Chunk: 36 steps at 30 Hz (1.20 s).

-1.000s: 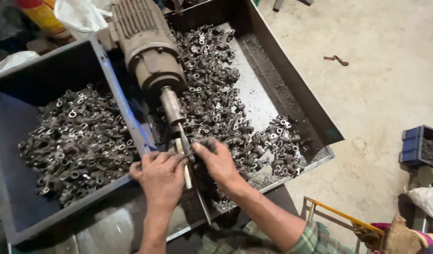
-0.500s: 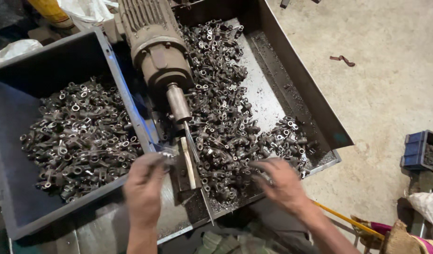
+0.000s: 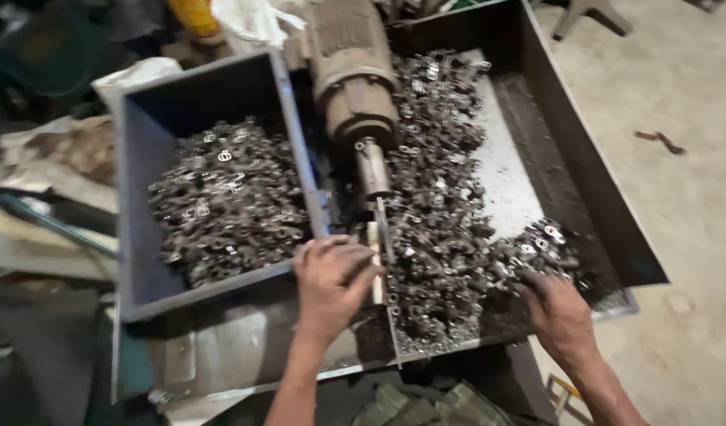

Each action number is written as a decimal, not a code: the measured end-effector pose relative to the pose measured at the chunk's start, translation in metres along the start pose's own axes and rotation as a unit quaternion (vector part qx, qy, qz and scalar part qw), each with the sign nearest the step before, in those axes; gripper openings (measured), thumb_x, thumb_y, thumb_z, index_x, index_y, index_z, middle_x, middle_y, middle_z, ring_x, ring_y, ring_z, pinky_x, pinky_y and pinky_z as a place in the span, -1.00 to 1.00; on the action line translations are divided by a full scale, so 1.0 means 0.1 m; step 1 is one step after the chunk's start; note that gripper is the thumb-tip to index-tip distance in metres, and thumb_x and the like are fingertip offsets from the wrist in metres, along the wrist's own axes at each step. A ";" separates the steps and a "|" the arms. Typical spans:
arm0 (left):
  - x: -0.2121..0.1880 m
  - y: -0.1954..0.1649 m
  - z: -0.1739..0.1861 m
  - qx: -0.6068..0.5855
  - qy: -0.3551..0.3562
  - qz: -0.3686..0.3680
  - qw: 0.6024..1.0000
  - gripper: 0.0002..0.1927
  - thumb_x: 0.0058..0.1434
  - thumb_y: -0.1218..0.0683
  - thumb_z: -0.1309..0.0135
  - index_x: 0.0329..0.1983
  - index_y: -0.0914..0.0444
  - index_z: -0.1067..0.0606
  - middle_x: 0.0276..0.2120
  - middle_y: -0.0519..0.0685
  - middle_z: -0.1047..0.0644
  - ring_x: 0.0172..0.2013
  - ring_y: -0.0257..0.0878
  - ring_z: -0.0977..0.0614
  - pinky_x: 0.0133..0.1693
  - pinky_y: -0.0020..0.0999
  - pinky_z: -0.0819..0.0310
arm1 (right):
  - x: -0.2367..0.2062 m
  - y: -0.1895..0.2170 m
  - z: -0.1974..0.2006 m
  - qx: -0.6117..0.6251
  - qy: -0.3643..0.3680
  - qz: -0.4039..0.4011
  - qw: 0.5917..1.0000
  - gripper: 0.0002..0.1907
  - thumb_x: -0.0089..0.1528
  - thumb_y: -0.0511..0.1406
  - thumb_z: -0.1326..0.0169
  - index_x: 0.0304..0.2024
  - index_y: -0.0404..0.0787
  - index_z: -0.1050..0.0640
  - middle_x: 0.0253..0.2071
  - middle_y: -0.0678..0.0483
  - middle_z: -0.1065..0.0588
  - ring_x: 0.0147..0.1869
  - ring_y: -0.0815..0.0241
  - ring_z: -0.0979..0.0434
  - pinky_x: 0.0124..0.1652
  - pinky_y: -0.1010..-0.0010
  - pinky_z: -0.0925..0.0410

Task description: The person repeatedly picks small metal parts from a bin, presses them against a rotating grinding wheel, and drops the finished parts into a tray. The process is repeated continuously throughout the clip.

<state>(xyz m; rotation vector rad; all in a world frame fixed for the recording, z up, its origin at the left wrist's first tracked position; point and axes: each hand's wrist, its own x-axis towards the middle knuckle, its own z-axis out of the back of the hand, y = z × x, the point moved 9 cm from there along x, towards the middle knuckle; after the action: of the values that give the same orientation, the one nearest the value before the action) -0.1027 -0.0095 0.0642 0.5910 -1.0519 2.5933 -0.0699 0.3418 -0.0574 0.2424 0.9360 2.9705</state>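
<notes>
Right tray (image 3: 608,213), dark metal, sits right of the motor (image 3: 351,87); left bin (image 3: 142,181) sits left of it, both heaped with small metal parts (image 3: 442,237). Left hand (image 3: 331,280), below the motor's shaft (image 3: 372,170), rests palm-down, fingers loosely curled; grip unclear. Right hand (image 3: 560,315), lower right of motor, fingers spread into the parts, hold unclear.

Small metal parts (image 3: 442,237) being seen dull grey, oily, some faces glinting. Sheet-metal trays (image 3: 142,237) appearing matt, scuffed. Motor housing (image 3: 351,71) looking grimy cast metal. Floor (image 3: 679,181) showing rough concrete.

Left hand (image 3: 331,280) beside the motor shaft (image 3: 372,170) — right hand (image 3: 559,315) seemingly grasping small metal parts (image 3: 450,237).
</notes>
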 end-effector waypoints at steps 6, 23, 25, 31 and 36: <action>0.00 -0.08 -0.10 0.038 0.063 -0.022 0.997 -0.65 -0.07 -0.21 -0.37 -0.26 0.01 -0.71 -0.21 -0.18 -0.64 0.10 -0.11 -0.46 0.24 0.03 0.09 | 0.07 0.57 -0.83 0.520 0.138 -0.180 0.824 -0.70 0.33 -0.26 -0.04 0.04 -0.29 -0.58 -0.12 -0.04 -0.63 -0.08 0.21 -0.63 -0.05 0.37 -0.50; -0.10 -0.03 -0.20 0.109 -0.016 0.008 0.994 -0.85 0.09 0.09 -0.27 -0.25 0.05 -0.69 -0.27 -0.23 -0.63 0.02 -0.16 -0.51 0.27 0.02 0.02 | 0.38 1.45 -1.06 0.521 0.173 -0.193 0.813 -0.72 0.31 -0.23 -0.09 0.00 -0.24 -0.57 -0.29 0.12 -0.57 -0.34 0.37 -0.48 -0.37 0.53 -0.36; -0.09 -0.04 -0.20 0.114 -0.033 0.010 0.993 -0.87 0.09 0.09 -0.27 -0.27 0.06 -0.68 -0.27 -0.23 -0.63 0.00 -0.16 -0.51 0.25 0.01 0.00 | 0.42 1.45 -1.09 0.505 0.163 -0.213 0.820 -0.72 0.31 -0.21 -0.10 -0.03 -0.26 -0.57 -0.35 0.12 -0.54 -0.36 0.38 -0.44 -0.40 0.52 -0.32; -0.07 -0.04 -0.21 0.137 -0.065 0.026 0.988 -0.88 0.10 0.08 -0.27 -0.27 0.05 -0.67 -0.27 -0.22 -0.63 -0.02 -0.17 -0.52 0.20 0.00 -0.05 | 0.60 1.50 -1.10 0.521 0.118 -0.161 0.830 -0.74 0.32 -0.21 -0.13 -0.08 -0.29 -0.59 -0.34 0.18 -0.49 -0.32 0.40 -0.36 -0.33 0.54 -0.27; -0.03 -0.01 -0.23 0.140 -0.038 0.019 0.989 -0.87 0.09 0.10 -0.25 -0.27 0.04 -0.68 -0.27 -0.22 -0.63 -0.03 -0.16 -0.52 0.15 0.01 -0.06 | 0.65 1.51 -1.12 0.536 0.114 -0.149 0.823 -0.76 0.31 -0.23 -0.11 -0.11 -0.27 -0.59 -0.32 0.21 -0.51 -0.26 0.43 -0.40 -0.26 0.56 -0.29</action>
<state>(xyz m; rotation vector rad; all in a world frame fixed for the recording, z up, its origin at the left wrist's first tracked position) -0.1057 0.0069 0.0489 0.7449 -0.7292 2.7947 -0.1466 0.1579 -0.0525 -0.2541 2.3092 1.8920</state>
